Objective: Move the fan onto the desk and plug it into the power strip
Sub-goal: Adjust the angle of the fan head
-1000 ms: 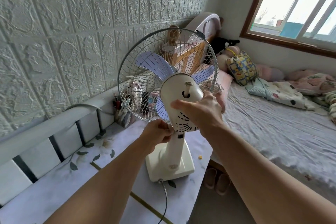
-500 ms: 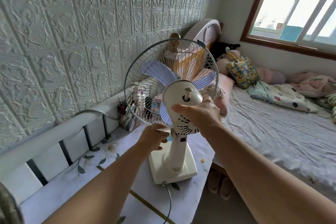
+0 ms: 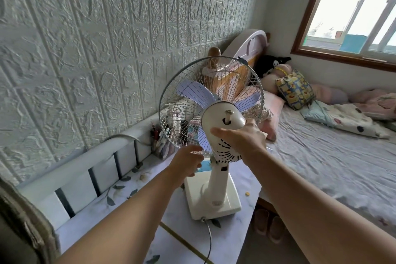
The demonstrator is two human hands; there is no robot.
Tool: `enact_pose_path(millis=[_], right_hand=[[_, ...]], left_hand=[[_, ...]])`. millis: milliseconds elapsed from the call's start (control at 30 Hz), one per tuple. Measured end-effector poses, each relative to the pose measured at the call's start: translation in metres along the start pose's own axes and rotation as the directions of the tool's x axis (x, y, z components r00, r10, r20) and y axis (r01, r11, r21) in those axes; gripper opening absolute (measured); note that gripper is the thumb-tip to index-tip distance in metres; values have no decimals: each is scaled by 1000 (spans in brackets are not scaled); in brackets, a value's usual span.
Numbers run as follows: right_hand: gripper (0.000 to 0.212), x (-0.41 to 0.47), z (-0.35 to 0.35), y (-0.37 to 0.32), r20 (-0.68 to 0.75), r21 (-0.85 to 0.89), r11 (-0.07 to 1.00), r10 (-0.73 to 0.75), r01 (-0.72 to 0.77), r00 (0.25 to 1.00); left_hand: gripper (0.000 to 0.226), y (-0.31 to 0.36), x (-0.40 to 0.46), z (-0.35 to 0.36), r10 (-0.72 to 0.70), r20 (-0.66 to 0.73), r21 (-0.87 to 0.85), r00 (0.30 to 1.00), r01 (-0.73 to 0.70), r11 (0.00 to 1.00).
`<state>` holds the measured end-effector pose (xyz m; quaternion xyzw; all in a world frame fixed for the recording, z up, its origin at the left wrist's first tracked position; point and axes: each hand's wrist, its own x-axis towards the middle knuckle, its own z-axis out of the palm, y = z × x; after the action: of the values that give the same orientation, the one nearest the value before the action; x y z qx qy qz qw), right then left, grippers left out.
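While standing already on the table (image 3: pixel 216 244), fan (image 3: pixel 222 126) gripped by right hand (image 3: pixel 240 137); left hand (image 3: pixel 186 164) loose, fingers half-curled; cord (image 3: pixel 209 240) unplugged, strip unseen.

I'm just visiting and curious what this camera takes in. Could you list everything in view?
fan: one, cream with pale purple blades, standing on the desk
desk: one, white marble look with leaf print, along the wall
cord: one, grey, trailing from the fan's base toward the camera
pen holder: one, clear with pens, by the desk's back rail
bed: one, grey sheet, right of the desk
patterned cushion: one, yellow and blue, at the head of the bed
slippers: one pair, brownish, on the floor by the bed
window: one, brown frame, upper right
left hand: by the cage's lower rim
right hand: gripping the motor housing
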<state>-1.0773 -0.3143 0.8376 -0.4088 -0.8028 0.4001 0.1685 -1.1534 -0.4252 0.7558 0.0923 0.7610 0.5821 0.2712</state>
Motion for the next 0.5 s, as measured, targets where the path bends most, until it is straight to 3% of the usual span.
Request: enact_pose_path(millis=[500], right_hand=[[103,-4,0,7,22,63,997,-37,35,999]], left_hand=[[36,2,-10,1,-19,-6,39,1000,19,999]])
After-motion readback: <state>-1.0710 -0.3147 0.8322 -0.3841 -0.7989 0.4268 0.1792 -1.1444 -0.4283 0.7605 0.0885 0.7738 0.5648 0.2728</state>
